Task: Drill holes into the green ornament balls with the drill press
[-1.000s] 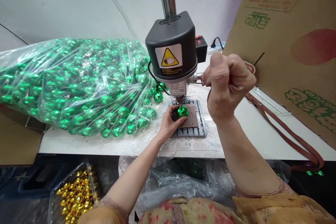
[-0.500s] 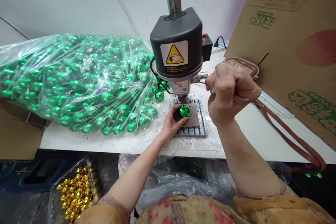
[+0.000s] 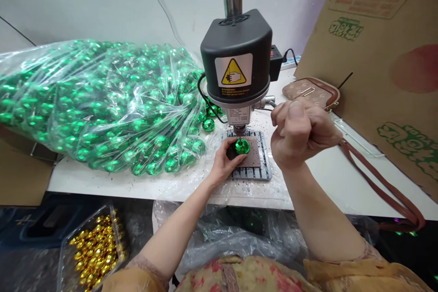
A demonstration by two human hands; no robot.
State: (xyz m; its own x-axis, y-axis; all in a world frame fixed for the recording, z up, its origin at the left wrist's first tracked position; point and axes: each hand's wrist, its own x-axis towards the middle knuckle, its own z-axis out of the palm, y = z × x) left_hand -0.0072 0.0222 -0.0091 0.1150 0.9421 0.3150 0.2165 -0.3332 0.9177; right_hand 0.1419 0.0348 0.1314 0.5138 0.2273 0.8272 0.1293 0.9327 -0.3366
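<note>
A shiny green faceted ball (image 3: 242, 146) rests on a brown board (image 3: 253, 157) on the slotted base plate (image 3: 264, 171) of a small drill press (image 3: 236, 59). My left hand (image 3: 224, 159) pinches the ball between thumb and fingers. Directly over it hangs the chuck (image 3: 239, 131), with the bit reaching down to the ball's top. My right hand (image 3: 301, 132) is closed in a fist around the press's feed handle (image 3: 273, 103); most of the handle is hidden by the fingers.
A clear bag of green balls (image 3: 102, 109) fills the table's left side; a loose green ball (image 3: 208, 124) lies beside it. At right are a brown purse (image 3: 297, 91) and a cardboard box (image 3: 383, 54). A bin of gold balls (image 3: 94, 248) stands below. Dark shavings litter the table.
My right fist has come down slightly with the handle, uncovering more of the purse. The chuck and bit sit lower against the ball. My left hand keeps its pinch; the view has shifted slightly.
</note>
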